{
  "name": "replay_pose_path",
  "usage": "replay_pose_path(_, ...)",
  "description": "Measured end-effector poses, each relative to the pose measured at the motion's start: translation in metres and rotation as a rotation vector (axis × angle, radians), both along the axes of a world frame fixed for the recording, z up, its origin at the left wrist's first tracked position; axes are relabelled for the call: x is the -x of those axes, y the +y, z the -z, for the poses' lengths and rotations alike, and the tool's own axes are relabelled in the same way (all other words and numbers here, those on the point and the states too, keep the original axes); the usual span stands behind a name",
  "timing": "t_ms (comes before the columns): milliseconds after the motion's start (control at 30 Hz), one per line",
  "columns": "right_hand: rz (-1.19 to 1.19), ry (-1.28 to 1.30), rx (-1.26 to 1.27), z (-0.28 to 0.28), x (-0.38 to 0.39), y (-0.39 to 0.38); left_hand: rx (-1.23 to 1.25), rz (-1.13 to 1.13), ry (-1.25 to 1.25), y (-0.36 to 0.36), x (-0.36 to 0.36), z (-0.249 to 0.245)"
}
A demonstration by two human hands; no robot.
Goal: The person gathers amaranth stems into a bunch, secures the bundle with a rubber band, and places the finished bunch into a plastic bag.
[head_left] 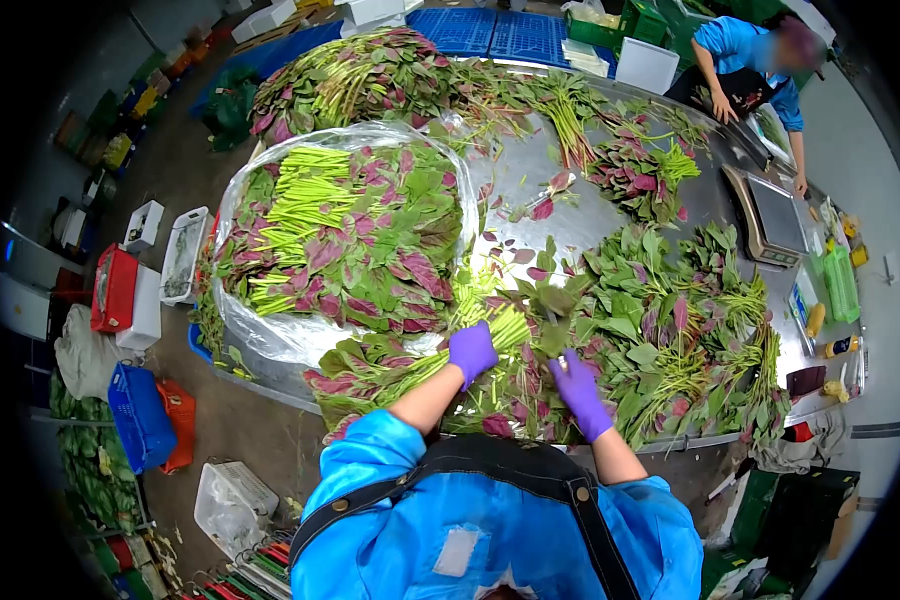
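The left hand (472,352) grips a bunch of greens (370,370) with its fingers, near the bench (530,190) edge. I cannot tell if the right hand (580,392) is closed. A loose grip could drop stems on the floor (255,430).

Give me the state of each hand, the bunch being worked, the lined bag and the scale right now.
left hand: closed around the stems of the bunch.
bunch of greens: lying flat on the table, cut stem ends pointing away from the person.
right hand: over the loose greens; grip unclear.
plastic bag: open, filled with stacked greens.
scale: platform bare; display unreadable.
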State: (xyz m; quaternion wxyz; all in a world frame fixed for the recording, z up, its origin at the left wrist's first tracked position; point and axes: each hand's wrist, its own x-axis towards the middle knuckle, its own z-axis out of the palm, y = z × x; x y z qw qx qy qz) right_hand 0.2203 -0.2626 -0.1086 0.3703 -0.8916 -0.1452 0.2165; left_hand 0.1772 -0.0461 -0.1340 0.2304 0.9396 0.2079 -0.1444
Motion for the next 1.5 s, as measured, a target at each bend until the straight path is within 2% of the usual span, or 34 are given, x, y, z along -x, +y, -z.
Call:
replay_pose_path(33, -0.103, -0.151, 0.126, 0.006, 0.009, 0.001, 0.01, 0.006, 0.003, -0.005, 0.002, 0.0)
replay_pose_path(100, -0.209, -0.324, 0.096, 0.014, 0.016, 0.006, 0.024, 0.017, -0.028, -0.01, 0.003, -0.002)
replay_pose_path(200, -0.281, -0.337, 0.143, 0.034, 0.012, 0.018, -0.003, 0.015, -0.038, -0.013, 0.005, -0.007)
replay_pose_path(300, -0.318, -0.252, 0.158, 0.033, 0.003, 0.031, -0.017, 0.014, -0.035, -0.013, 0.006, -0.003)
replay_pose_path(400, -0.31, -0.146, 0.193, 0.055, -0.007, 0.055, -0.017, 0.017, -0.034, -0.014, 0.006, 0.003)
replay_pose_path(500, -0.312, -0.238, 0.148, 0.06, 0.001, 0.05, 0.007, 0.007, -0.086, -0.014, 0.008, 0.007)
replay_pose_path(600, -0.281, -0.08, 0.286, 0.047, 0.037, -0.013, 0.03, -0.085, -0.004, -0.008, 0.004, -0.001)
replay_pose_path(667, -0.348, 0.028, 0.45, 0.031, 0.055, -0.05, 0.024, -0.085, -0.016, 0.003, 0.003, 0.01)
replay_pose_path(767, -0.363, -0.036, 0.513, -0.01, 0.051, -0.058, 0.011, -0.084, 0.016, 0.012, -0.001, 0.007)
replay_pose_path(833, -0.405, -0.463, 0.218, -0.047, 0.038, -0.028, 0.109, -0.032, -0.046, 0.021, 0.005, -0.025)
replay_pose_path(900, -0.43, 0.029, -0.025, -0.044, 0.035, 0.012, 0.122, -0.025, -0.121, 0.036, 0.015, -0.044)
replay_pose_path(967, -0.406, 0.606, -0.316, 0.0, 0.045, 0.061, 0.405, -0.059, -0.247, 0.052, 0.022, -0.07)
replay_pose_path(1000, -0.439, 0.739, -0.546, 0.011, 0.051, 0.085, 0.498, -0.083, -0.277, 0.053, 0.026, -0.092)
replay_pose_path(1033, -0.476, 0.868, -0.777, 0.014, 0.057, 0.106, 0.484, -0.083, -0.283, 0.055, 0.028, -0.097)
replay_pose_path(1100, -0.613, 0.795, -0.951, 0.01, 0.072, 0.136, 0.486, -0.159, -0.349, 0.05, 0.037, -0.101)
replay_pose_path(1133, -0.451, 0.94, -1.018, -0.017, 0.08, 0.138, 0.308, -0.196, -0.347, 0.036, 0.037, -0.115)
replay_pose_path(1167, -0.448, 0.926, -0.935, -0.002, 0.079, 0.141, 0.366, -0.215, -0.305, 0.029, 0.036, -0.114)
replay_pose_path(1233, 0.059, 1.086, -1.194, 0.016, 0.09, 0.144, 0.506, -0.018, -0.33, 0.022, 0.034, -0.129)
replay_pose_path(1267, 0.203, 1.336, -1.291, 0.022, 0.084, 0.142, 0.682, 0.064, -0.28, 0.028, 0.032, -0.144)
replay_pose_path(1300, 0.212, 1.361, -1.23, -0.029, 0.073, 0.128, 0.86, 0.148, -0.223, 0.041, 0.028, -0.162)
replay_pose_path(1333, 0.195, 1.297, -1.284, -0.055, 0.063, 0.121, 0.836, 0.241, -0.188, 0.062, 0.025, -0.177)
replay_pose_path(1367, 0.182, 1.234, -1.335, -0.067, 0.054, 0.116, 0.714, 0.355, -0.206, 0.089, 0.024, -0.176)
replay_pose_path(1400, 0.181, 1.267, -1.331, -0.071, 0.044, 0.112, 0.84, 0.366, -0.082, 0.113, 0.024, -0.165)
replay_pose_path(1433, 0.179, 1.296, -1.328, -0.073, 0.033, 0.108, 0.842, 0.378, -0.077, 0.126, 0.036, -0.145)
replay_pose_path(1500, 0.178, 1.327, -1.375, -0.074, 0.023, 0.097, 1.172, 0.0, 0.229, 0.131, 0.08, -0.092)
